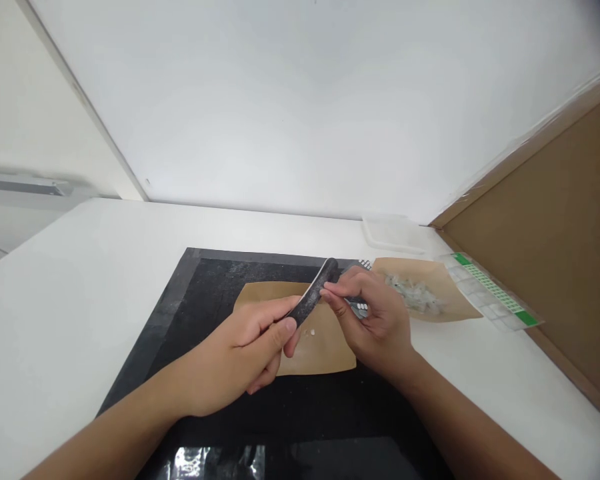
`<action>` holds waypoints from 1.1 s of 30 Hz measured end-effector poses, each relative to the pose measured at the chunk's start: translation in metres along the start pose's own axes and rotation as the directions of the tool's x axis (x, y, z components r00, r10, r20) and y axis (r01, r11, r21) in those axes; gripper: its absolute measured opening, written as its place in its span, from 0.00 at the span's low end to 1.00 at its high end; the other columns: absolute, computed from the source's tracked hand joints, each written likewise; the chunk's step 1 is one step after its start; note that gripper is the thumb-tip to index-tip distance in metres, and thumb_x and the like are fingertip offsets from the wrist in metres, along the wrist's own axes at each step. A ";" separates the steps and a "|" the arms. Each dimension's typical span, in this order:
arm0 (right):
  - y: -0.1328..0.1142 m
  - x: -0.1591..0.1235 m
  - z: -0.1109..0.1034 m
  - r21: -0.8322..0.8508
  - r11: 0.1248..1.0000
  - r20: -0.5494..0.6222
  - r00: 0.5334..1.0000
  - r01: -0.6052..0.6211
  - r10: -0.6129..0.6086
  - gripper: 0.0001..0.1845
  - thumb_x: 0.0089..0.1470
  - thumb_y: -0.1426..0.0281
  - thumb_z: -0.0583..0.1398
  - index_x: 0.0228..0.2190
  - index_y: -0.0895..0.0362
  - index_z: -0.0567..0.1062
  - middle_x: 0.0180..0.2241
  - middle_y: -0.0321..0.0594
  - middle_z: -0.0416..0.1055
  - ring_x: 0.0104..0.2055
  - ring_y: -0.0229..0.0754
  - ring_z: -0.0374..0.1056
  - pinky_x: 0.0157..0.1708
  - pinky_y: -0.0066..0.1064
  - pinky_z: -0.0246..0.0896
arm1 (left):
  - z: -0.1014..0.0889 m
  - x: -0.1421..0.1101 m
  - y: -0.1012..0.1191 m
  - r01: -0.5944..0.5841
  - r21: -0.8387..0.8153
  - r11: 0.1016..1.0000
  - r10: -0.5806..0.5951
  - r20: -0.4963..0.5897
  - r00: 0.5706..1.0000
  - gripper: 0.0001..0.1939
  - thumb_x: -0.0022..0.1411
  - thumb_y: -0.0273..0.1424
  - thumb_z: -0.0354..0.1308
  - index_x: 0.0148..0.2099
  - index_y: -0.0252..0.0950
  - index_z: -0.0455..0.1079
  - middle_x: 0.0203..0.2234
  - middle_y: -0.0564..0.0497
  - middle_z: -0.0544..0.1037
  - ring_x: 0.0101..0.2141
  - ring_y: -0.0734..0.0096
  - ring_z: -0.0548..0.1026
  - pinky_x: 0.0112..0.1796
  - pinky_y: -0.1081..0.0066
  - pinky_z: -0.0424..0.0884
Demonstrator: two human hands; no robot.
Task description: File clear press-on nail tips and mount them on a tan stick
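My left hand (250, 347) is closed round the lower end of a dark, slightly curved strip (311, 293) with a pale edge and whitish specks on its surface. The strip is held tilted, its upper end pointing away to the right. My right hand (373, 317) is pinched, thumb and index fingertips together against the strip's right side. Whatever sits between those fingertips is too small to make out. Below the hands lies a sheet of brown paper (325, 357) with a few tiny white bits (310, 332) on it.
A black mat (215, 280) lies under the brown paper on the white table (100, 267). To the right, another brown sheet (460, 303) bears a heap of clear scraps (415, 293), beside a clear, green-banded plastic sheet (495, 293). A translucent tray or lid (395, 235) is behind. Cardboard (545, 253) stands at right.
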State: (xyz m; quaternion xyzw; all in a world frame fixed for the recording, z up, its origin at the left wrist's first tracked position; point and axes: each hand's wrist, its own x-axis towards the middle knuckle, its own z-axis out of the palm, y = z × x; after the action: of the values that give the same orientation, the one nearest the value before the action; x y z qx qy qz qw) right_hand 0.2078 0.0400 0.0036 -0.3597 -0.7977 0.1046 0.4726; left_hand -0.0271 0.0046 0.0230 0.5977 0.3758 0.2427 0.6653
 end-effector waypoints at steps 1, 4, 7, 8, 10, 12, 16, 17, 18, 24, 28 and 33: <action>0.000 0.000 0.000 -0.006 1.000 -0.003 1.000 0.006 -0.006 0.07 0.65 0.77 0.65 0.36 0.53 0.75 0.29 0.32 0.71 0.31 0.38 0.67 0.34 0.35 0.58 | 0.000 0.001 0.001 -0.012 0.001 1.000 0.012 -0.006 1.000 0.19 0.79 0.46 0.47 0.41 0.38 0.65 0.27 0.59 0.66 0.17 0.84 0.61 0.22 0.76 0.59; -0.002 0.000 0.001 -0.032 0.999 0.003 1.000 0.030 -0.030 0.07 0.65 0.77 0.65 0.35 0.53 0.75 0.29 0.32 0.71 0.31 0.37 0.67 0.34 0.36 0.57 | 0.000 0.002 0.002 -0.012 0.051 0.999 0.015 -0.061 0.998 0.24 0.79 0.48 0.46 0.35 0.37 0.64 0.18 0.62 0.62 0.16 0.83 0.60 0.21 0.78 0.59; -0.004 0.000 0.002 -0.059 0.997 0.021 0.998 0.052 -0.051 0.08 0.65 0.77 0.65 0.35 0.54 0.74 0.29 0.32 0.71 0.31 0.37 0.67 0.34 0.36 0.56 | -0.002 0.003 0.001 0.015 0.114 0.993 -0.003 -0.108 0.994 0.26 0.79 0.49 0.47 0.33 0.36 0.66 0.19 0.60 0.69 0.15 0.85 0.64 0.21 0.79 0.61; -0.005 0.000 0.002 -0.059 0.997 0.025 0.998 0.057 -0.056 0.08 0.65 0.77 0.65 0.35 0.54 0.74 0.29 0.32 0.72 0.30 0.36 0.66 0.34 0.36 0.56 | -0.003 0.003 0.001 0.026 0.133 0.991 -0.011 -0.112 0.994 0.26 0.78 0.49 0.48 0.34 0.36 0.68 0.21 0.59 0.72 0.15 0.85 0.65 0.21 0.79 0.62; -0.007 -0.001 0.003 -0.051 0.996 0.035 0.997 0.067 -0.065 0.08 0.65 0.78 0.64 0.35 0.54 0.74 0.30 0.32 0.73 0.30 0.36 0.66 0.34 0.36 0.55 | -0.004 0.004 -0.001 0.052 0.166 0.985 -0.034 -0.115 0.993 0.25 0.78 0.49 0.49 0.35 0.35 0.69 0.22 0.58 0.76 0.15 0.84 0.69 0.20 0.80 0.62; -0.007 -0.003 0.004 -0.034 0.997 0.056 0.996 0.068 -0.066 0.07 0.65 0.77 0.64 0.35 0.54 0.74 0.29 0.32 0.73 0.30 0.37 0.67 0.34 0.36 0.55 | -0.004 0.005 -0.002 0.068 0.179 0.981 -0.048 -0.114 0.992 0.24 0.78 0.49 0.49 0.38 0.36 0.72 0.23 0.57 0.78 0.16 0.81 0.73 0.20 0.81 0.63; -0.008 -0.004 0.006 -0.038 0.996 0.066 0.995 0.079 -0.076 0.09 0.65 0.77 0.64 0.34 0.53 0.73 0.28 0.32 0.72 0.29 0.37 0.66 0.34 0.37 0.53 | -0.004 0.004 0.000 0.050 0.169 0.984 -0.033 -0.097 0.995 0.23 0.78 0.49 0.49 0.47 0.36 0.75 0.38 0.49 0.85 0.21 0.76 0.81 0.19 0.80 0.67; -0.008 -0.003 0.006 -0.061 0.995 0.048 0.996 0.078 -0.075 0.09 0.65 0.77 0.63 0.33 0.53 0.72 0.28 0.32 0.71 0.29 0.38 0.66 0.34 0.38 0.53 | -0.003 0.004 0.001 0.046 0.168 0.985 -0.031 -0.091 0.995 0.23 0.77 0.49 0.49 0.48 0.37 0.76 0.41 0.48 0.85 0.23 0.75 0.83 0.19 0.80 0.68; -0.008 -0.002 0.007 -0.092 0.993 0.027 0.997 0.072 -0.069 0.10 0.65 0.77 0.63 0.32 0.53 0.71 0.28 0.32 0.71 0.29 0.38 0.66 0.34 0.38 0.52 | -0.002 0.003 0.001 0.042 0.175 0.984 -0.026 -0.093 0.995 0.23 0.77 0.49 0.50 0.48 0.37 0.77 0.42 0.47 0.86 0.24 0.73 0.83 0.19 0.80 0.69; -0.009 0.000 0.010 -0.210 0.976 0.082 0.996 0.060 -0.044 0.14 0.67 0.75 0.61 0.29 0.53 0.66 0.25 0.32 0.65 0.26 0.37 0.60 0.33 0.38 0.48 | 0.006 0.002 -0.004 -0.016 0.386 0.922 0.117 -0.239 0.964 0.20 0.77 0.41 0.53 0.39 0.37 0.81 0.19 0.54 0.81 0.18 0.75 0.79 0.22 0.79 0.71; -0.008 0.002 0.014 -0.208 0.975 0.121 0.991 0.079 -0.055 0.15 0.68 0.75 0.60 0.28 0.53 0.64 0.24 0.31 0.64 0.25 0.37 0.58 0.33 0.38 0.47 | 0.009 0.002 -0.008 -0.043 0.470 0.881 0.187 -0.265 0.946 0.19 0.77 0.38 0.52 0.38 0.39 0.81 0.16 0.58 0.78 0.16 0.77 0.76 0.22 0.79 0.68; -0.005 0.005 0.013 -0.156 0.987 0.107 0.994 0.041 -0.024 0.15 0.68 0.75 0.60 0.29 0.53 0.64 0.25 0.32 0.66 0.26 0.37 0.61 0.33 0.38 0.49 | 0.013 0.002 -0.007 -0.067 0.506 0.860 0.218 -0.245 0.945 0.21 0.77 0.36 0.49 0.33 0.38 0.77 0.12 0.59 0.72 0.14 0.78 0.71 0.22 0.78 0.65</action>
State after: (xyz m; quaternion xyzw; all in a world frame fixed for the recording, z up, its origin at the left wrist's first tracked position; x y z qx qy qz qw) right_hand 0.1932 0.0418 0.0022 -0.3770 -0.8330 0.0519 0.4016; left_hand -0.0167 -0.0029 0.0156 0.7304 0.4736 0.2743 0.4086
